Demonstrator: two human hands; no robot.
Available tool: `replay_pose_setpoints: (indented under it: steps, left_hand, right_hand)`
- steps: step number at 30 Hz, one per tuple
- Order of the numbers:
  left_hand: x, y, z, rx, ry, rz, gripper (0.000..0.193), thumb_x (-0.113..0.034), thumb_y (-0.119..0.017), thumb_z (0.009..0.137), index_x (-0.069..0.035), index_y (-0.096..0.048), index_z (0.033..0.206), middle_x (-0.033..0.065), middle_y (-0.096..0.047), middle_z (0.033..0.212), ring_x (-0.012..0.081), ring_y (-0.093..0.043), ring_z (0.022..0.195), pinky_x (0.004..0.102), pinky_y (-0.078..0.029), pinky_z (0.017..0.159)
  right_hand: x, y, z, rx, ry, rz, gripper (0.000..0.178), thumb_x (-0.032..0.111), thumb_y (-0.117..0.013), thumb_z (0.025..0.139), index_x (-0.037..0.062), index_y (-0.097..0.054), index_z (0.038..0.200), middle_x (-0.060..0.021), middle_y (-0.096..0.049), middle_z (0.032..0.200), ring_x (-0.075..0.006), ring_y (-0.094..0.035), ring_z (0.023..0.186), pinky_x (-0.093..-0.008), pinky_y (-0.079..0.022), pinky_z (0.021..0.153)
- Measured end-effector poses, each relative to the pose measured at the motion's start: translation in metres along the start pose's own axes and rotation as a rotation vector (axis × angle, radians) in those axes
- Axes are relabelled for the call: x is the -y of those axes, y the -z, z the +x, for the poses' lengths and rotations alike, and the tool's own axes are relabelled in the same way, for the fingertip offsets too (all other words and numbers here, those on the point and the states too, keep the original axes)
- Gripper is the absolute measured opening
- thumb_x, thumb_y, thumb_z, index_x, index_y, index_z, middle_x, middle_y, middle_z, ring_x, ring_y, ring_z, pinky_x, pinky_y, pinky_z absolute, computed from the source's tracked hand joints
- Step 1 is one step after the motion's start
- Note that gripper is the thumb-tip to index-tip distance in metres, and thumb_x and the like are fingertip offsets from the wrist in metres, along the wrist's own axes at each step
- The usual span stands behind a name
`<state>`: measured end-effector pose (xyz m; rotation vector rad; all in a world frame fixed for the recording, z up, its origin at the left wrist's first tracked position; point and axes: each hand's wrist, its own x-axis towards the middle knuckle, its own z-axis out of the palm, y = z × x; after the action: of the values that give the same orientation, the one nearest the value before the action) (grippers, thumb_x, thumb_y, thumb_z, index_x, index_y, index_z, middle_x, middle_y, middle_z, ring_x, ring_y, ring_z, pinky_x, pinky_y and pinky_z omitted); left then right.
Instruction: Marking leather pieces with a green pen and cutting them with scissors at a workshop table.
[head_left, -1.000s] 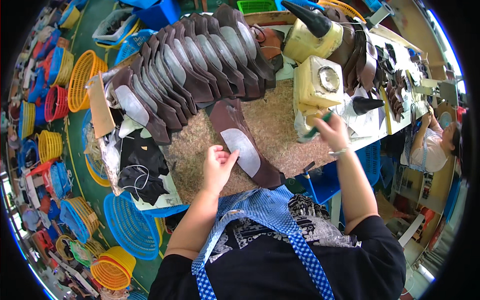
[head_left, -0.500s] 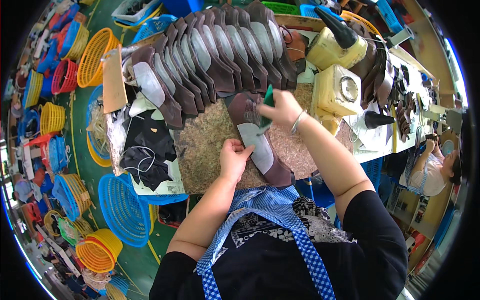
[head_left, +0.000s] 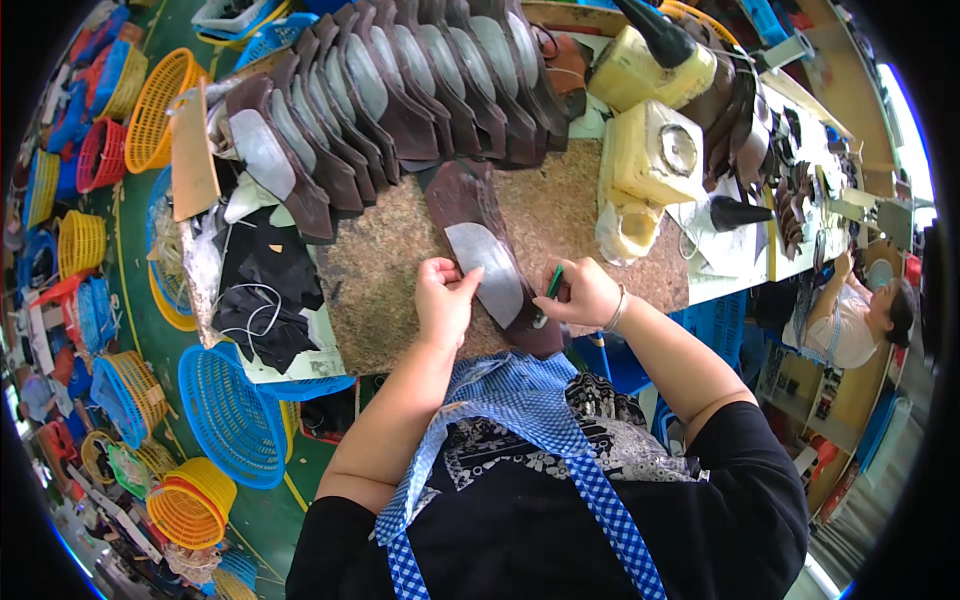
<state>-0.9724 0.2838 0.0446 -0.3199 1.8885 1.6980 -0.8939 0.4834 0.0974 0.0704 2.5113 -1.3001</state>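
A brown leather piece [head_left: 466, 203], shaped like a shoe-upper part, lies on the mottled work board [head_left: 385, 270] in front of me. A grey patch [head_left: 486, 272] covers its middle. My left hand [head_left: 444, 303] pinches the piece's left edge, thumb lying on the patch. To the right of its lower end, my right hand [head_left: 588, 293] is closed round a flat green tool [head_left: 556, 280], perhaps a spreader. Much of that tool is hidden by the fingers. Beyond the board, several similar brown pieces [head_left: 400, 90] with grey patches lie overlapped in a row.
Yellowish containers [head_left: 655, 150] stand on the right, near a black cone [head_left: 740, 213]. Black scraps [head_left: 265, 300] and a cardboard strip [head_left: 193, 155] lie on the left. Baskets, including a blue one [head_left: 235, 415], stand left of the table. Another person [head_left: 850, 315] is at far right.
My right hand has moved from the leather's upper part down to its lower right end, still gripping the green tool. My left hand keeps its hold. The whole view has shifted slightly.
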Motion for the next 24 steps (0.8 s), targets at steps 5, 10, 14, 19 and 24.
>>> replay_pose_setpoints:
  steps: [5, 10, 14, 19, 24]
  left_hand:
    - [-0.005, 0.003, 0.009, 0.031, 0.065, 0.001, 0.03, -0.005, -0.069, 0.076, -0.003, -0.046, 0.095, 0.0047, -0.057, 0.078, 0.0126, -0.056, 0.069, 0.0258, -0.047, 0.059]
    - [-0.011, 0.006, 0.006, 0.04, 0.117, -0.067, 0.031, -0.007, -0.07, 0.076, -0.002, -0.045, 0.095, 0.0044, -0.054, 0.077, 0.0118, -0.053, 0.066, 0.0254, -0.046, 0.057]
    - [-0.01, 0.003, 0.006, 0.027, 0.092, -0.018, 0.028, -0.007, -0.068, 0.077, -0.002, -0.046, 0.094, 0.0053, -0.055, 0.079, 0.0119, -0.053, 0.067, 0.0253, -0.045, 0.057]
    - [-0.009, -0.001, 0.003, 0.016, 0.134, -0.039, 0.024, -0.006, -0.065, 0.079, -0.002, -0.048, 0.095, 0.0049, -0.056, 0.08, 0.0114, -0.053, 0.069, 0.0252, -0.045, 0.058]
    - [-0.003, 0.006, 0.002, -0.008, 0.214, -0.052, 0.013, -0.017, -0.057, 0.087, -0.007, -0.051, 0.094, 0.0019, -0.056, 0.082, 0.0129, -0.054, 0.072, 0.029, -0.047, 0.065]
  right_hand:
    - [0.002, -0.011, 0.006, -0.402, 0.003, 0.403, 0.016, 0.013, -0.067, 0.073, 0.0042, -0.055, 0.073, -0.0058, -0.059, 0.058, -0.0131, -0.061, 0.057, -0.0251, -0.048, 0.053]
    - [-0.012, 0.002, -0.038, 0.048, -0.146, 0.178, 0.017, 0.014, -0.065, 0.076, 0.0033, -0.053, 0.081, -0.008, -0.063, 0.066, -0.0147, -0.063, 0.061, -0.0263, -0.051, 0.057]
    - [-0.011, -0.004, 0.015, -0.375, -0.042, 0.296, 0.023, 0.018, -0.068, 0.077, 0.0015, -0.052, 0.08, -0.0086, -0.063, 0.068, -0.0105, -0.062, 0.063, -0.0242, -0.05, 0.057]
    - [-0.009, -0.018, 0.063, -0.594, -0.016, 0.832, 0.022, 0.017, -0.069, 0.076, 0.0018, -0.053, 0.08, -0.0033, -0.061, 0.066, -0.0075, -0.059, 0.062, -0.0236, -0.048, 0.057]
    - [0.003, -0.012, 0.0, -0.319, -0.039, 0.398, 0.015, 0.011, -0.068, 0.075, 0.0024, -0.056, 0.077, -0.0051, -0.062, 0.067, -0.0085, -0.059, 0.061, -0.0233, -0.047, 0.058]
